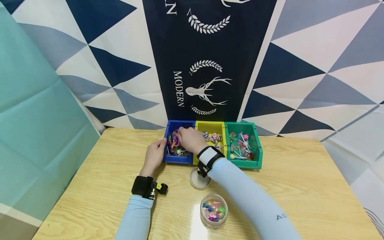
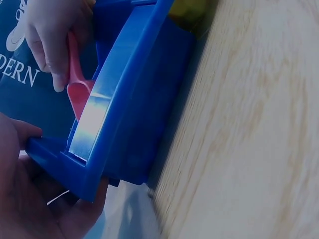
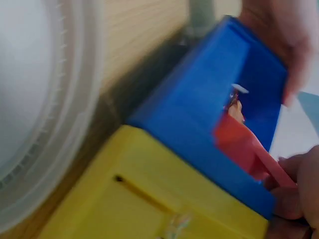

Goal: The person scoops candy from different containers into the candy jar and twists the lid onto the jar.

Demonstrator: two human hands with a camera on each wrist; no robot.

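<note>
My left hand (image 1: 154,155) grips the left wall of the blue bin (image 1: 179,161), thumb over its rim and fingers underneath in the left wrist view. Reaching into that bin from the right, my right hand (image 1: 191,139) pinches the handle of a red plastic scoop (image 3: 239,144). The scoop's bowl (image 2: 79,94) is low inside the bin. Small wrapped candies and lollipops (image 1: 179,152) lie in the bin, partly hidden by the hand. What the scoop carries is hard to tell.
A yellow bin (image 1: 211,124) with swirl candies and a green bin (image 1: 257,156) with lollipops adjoin the blue one. A round lid (image 1: 199,180) lies on the wooden table (image 1: 99,186). Nearer stands a clear jar (image 1: 202,218) with colourful candies. Patterned cloth hangs behind.
</note>
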